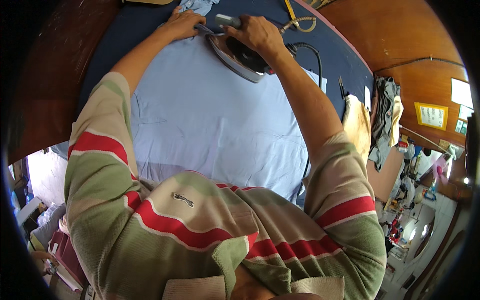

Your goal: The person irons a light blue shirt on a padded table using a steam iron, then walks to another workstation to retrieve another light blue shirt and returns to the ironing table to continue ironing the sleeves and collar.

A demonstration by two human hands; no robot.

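A light-blue shirt [200,105] is spread over the dark blue ironing surface, with creases toward its near end. My right hand [260,36] is wrapped round the handle of a clothes iron [237,59], whose soleplate rests on the far part of the shirt. Just left of the iron's tip, my left hand [184,25] grips the fabric at the shirt's far edge, where a narrow darker strip shows by the fingers. Beyond that hand, part of the blue cloth lies bunched up. The undersides of my left fingers are hidden.
A black cord [316,52] and a beige coiled hose [307,22] trail at the iron's right. Small scissors [341,86] lie near the right edge of the ironing surface [335,55]. Cream cloth [356,117] and dark grey garments [384,112] hang beyond it, beside a wooden wall [415,35].
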